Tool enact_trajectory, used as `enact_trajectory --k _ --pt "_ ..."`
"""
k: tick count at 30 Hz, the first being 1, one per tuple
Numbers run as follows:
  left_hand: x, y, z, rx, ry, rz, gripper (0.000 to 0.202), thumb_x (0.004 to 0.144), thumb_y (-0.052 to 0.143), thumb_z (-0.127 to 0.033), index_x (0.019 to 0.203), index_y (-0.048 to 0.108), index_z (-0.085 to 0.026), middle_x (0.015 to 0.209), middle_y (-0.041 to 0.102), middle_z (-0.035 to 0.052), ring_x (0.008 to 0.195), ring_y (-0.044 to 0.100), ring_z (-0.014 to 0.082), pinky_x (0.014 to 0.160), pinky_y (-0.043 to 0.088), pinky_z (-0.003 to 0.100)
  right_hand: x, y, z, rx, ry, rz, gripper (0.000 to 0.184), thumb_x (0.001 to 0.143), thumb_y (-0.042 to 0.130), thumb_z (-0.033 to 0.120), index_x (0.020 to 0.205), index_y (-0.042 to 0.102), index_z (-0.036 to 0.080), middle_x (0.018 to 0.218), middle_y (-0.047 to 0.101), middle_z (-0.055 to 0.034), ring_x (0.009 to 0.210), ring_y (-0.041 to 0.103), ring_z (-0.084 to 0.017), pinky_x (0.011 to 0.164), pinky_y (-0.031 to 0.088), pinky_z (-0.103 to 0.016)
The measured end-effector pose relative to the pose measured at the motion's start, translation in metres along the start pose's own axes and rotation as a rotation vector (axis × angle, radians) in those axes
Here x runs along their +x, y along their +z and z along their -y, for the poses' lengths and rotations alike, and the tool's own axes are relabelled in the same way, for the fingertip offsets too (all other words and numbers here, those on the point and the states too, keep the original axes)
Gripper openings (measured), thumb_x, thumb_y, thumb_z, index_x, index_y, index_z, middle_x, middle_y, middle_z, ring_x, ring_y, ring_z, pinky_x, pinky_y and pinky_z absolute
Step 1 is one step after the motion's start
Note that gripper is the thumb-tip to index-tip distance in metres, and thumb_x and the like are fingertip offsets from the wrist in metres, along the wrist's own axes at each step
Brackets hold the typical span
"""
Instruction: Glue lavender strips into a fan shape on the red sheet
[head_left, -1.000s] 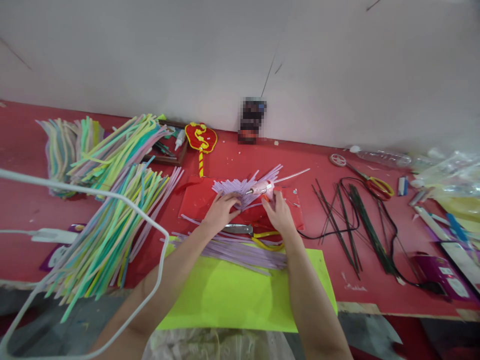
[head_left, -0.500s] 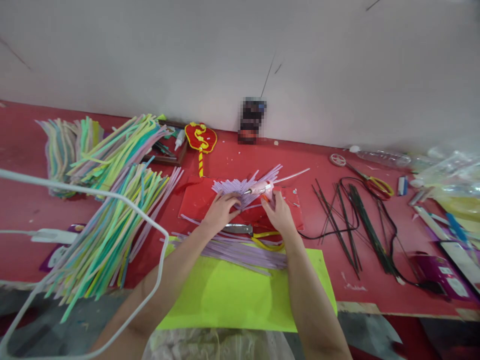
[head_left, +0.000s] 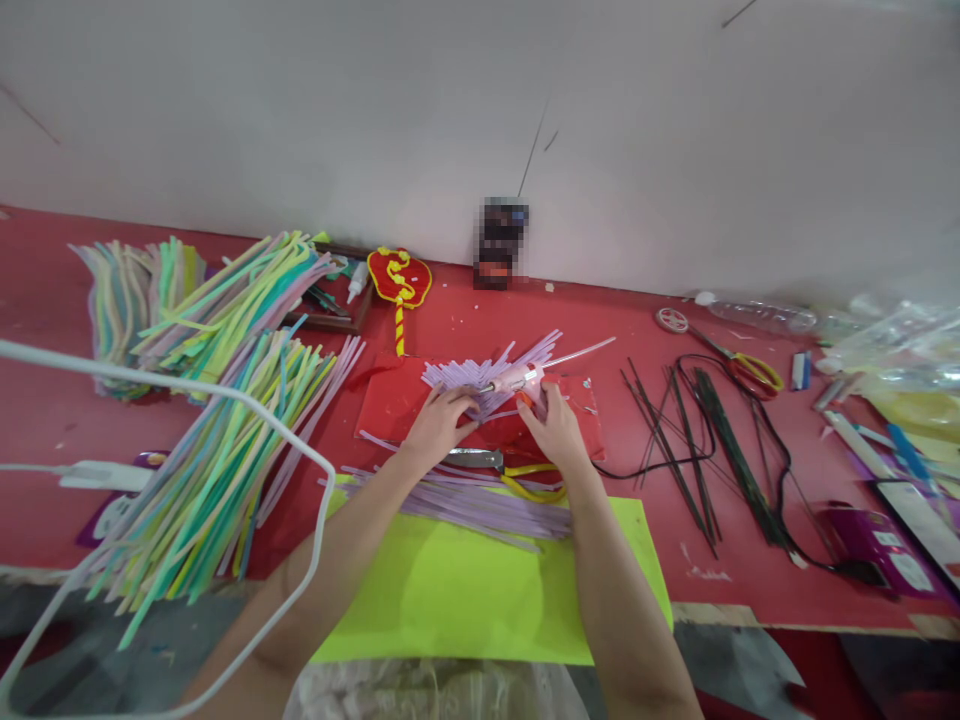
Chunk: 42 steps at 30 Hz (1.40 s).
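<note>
My right hand [head_left: 553,425] is closed round the handle of a pink glue gun [head_left: 519,378]. A clear glue stick [head_left: 589,353] juts out of its back end. The metal nozzle points left, at a row of purple pipe cleaners [head_left: 457,374] laid side by side on a red board [head_left: 382,400]. My left hand [head_left: 439,425] has its fingers bent over the near edge of that row, close to the nozzle. Below the hands lie scissors with yellow handles [head_left: 534,490] and loose purple pipe cleaners [head_left: 487,512] on a lime-green sheet [head_left: 480,610].
Bundles of coloured pipe cleaners [head_left: 217,450] cover the left side, with a white frame [head_left: 328,500] in front. A red and yellow fan-shaped piece [head_left: 400,278] lies at the back. To the right are dark wires [head_left: 731,455], a black cord [head_left: 784,490], more scissors [head_left: 757,375] and plastic bottles [head_left: 761,313].
The glue gun has tipped slightly and its nozzle sits a touch further left, near my left fingers. Both hands stay almost in place, and the view shifts slightly.
</note>
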<state>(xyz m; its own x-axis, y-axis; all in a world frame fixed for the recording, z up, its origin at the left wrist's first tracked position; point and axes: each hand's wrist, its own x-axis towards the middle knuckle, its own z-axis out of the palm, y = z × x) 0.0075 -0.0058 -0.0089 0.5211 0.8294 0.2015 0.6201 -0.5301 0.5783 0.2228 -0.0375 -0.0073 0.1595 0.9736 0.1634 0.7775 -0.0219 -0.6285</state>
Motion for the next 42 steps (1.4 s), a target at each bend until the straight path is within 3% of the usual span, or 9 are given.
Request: enact_trajectory --k 5,12,20,25,42 --pt "-0.001 -0.001 0.0 -0.022 -0.003 0.012 0.011 0.083 0.061 -0.018 0.093 0.062 -0.022 0.126 0.062 0.0051 0.121 0.054 0.0189 0.114 0.023 0.047 -0.002 -0.001 -0.001 0.065 0.029 -0.065 0.049 0.077 0.052 0.055 0.107 0.05 0.017 0.092 0.064 -0.0086 0.078 0.06 -0.022 0.072 0.048 -0.035" --pt "-0.001 0.0 0.0 -0.034 -0.008 0.019 0.01 0.083 0.06 -0.018 0.093 0.061 -0.022 0.126 0.062 0.0045 0.124 0.051 0.0178 0.113 0.022 0.046 -0.002 -0.008 -0.006 0.038 0.039 -0.183 0.051 0.073 0.056 0.055 0.108 0.052 0.018 0.097 0.065 -0.0097 0.085 0.063 -0.024 0.076 0.049 -0.037" --pt "-0.001 -0.002 -0.003 -0.056 -0.019 0.016 0.012 0.083 0.059 -0.017 0.093 0.06 -0.023 0.126 0.062 0.0035 0.122 0.053 0.0179 0.114 0.02 0.046 -0.006 -0.025 -0.016 -0.098 0.059 -0.088 0.051 0.074 0.056 0.052 0.112 0.054 0.018 0.105 0.066 -0.0126 0.094 0.063 -0.026 0.078 0.049 -0.039" --pt "-0.001 -0.002 -0.003 -0.055 -0.007 0.011 0.013 0.082 0.062 -0.018 0.093 0.06 -0.022 0.125 0.062 0.0047 0.12 0.054 0.0192 0.114 0.022 0.048 -0.006 -0.028 -0.017 -0.142 0.072 -0.046 0.051 0.074 0.056 0.052 0.111 0.056 0.017 0.099 0.067 -0.0123 0.089 0.063 -0.026 0.075 0.049 -0.038" --pt "-0.003 0.001 -0.011 0.054 0.05 -0.005 0.007 0.083 0.061 -0.019 0.09 0.063 -0.021 0.13 0.056 0.0054 0.125 0.049 0.0209 0.116 0.021 0.05 -0.006 -0.029 -0.021 -0.166 0.088 -0.045 0.05 0.073 0.058 0.052 0.11 0.055 0.019 0.101 0.067 -0.0111 0.09 0.063 -0.026 0.075 0.048 -0.037"
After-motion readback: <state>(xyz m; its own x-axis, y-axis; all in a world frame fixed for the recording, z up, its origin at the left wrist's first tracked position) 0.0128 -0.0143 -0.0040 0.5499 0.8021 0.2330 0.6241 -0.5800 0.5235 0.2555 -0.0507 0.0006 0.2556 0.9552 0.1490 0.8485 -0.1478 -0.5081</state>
